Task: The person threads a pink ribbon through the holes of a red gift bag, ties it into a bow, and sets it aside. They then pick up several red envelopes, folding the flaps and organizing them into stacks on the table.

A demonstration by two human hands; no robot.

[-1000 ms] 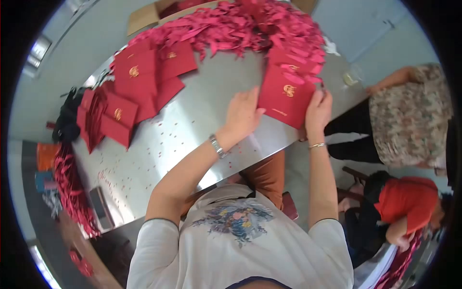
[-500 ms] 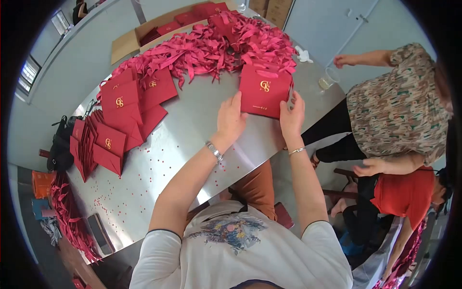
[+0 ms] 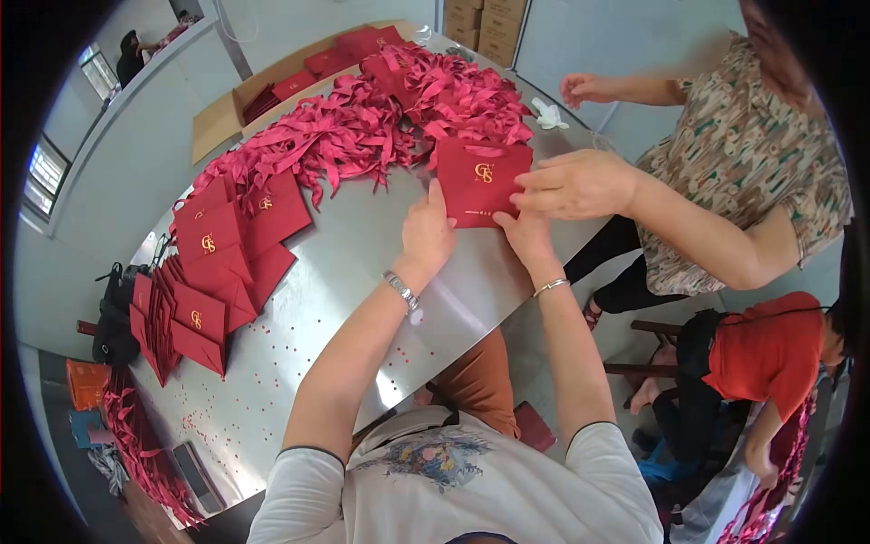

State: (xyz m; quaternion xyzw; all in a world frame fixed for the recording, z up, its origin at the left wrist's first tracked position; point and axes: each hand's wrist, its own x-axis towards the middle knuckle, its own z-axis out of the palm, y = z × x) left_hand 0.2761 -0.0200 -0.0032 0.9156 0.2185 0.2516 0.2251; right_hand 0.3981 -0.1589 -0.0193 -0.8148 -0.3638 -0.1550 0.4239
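Between my two hands is a red paper gift bag (image 3: 482, 190) with gold lettering and a pink ribbon handle, its printed face up over the metal table. My left hand (image 3: 430, 227) grips its left lower edge. At the lower right corner, my right hand (image 3: 528, 238) has hold of the bag, its fingers partly hidden by a co-worker's hand (image 3: 580, 184). That co-worker's hand reaches across to the bag's right edge. Just beyond the bag lies a large heap of pink ribbons (image 3: 353, 127).
Several red bags (image 3: 213, 236) lie stacked on the left of the metal table (image 3: 344, 263). A cardboard box (image 3: 217, 118) of red pieces stands behind the ribbons. A phone (image 3: 199, 476) rests near the front left edge. Another person in red (image 3: 761, 349) sits at right.
The co-worker at right has stepped closer and stretched a hand over to the bag's right side. My hands still hold the bag, now slightly left in view; the camera view has shifted.
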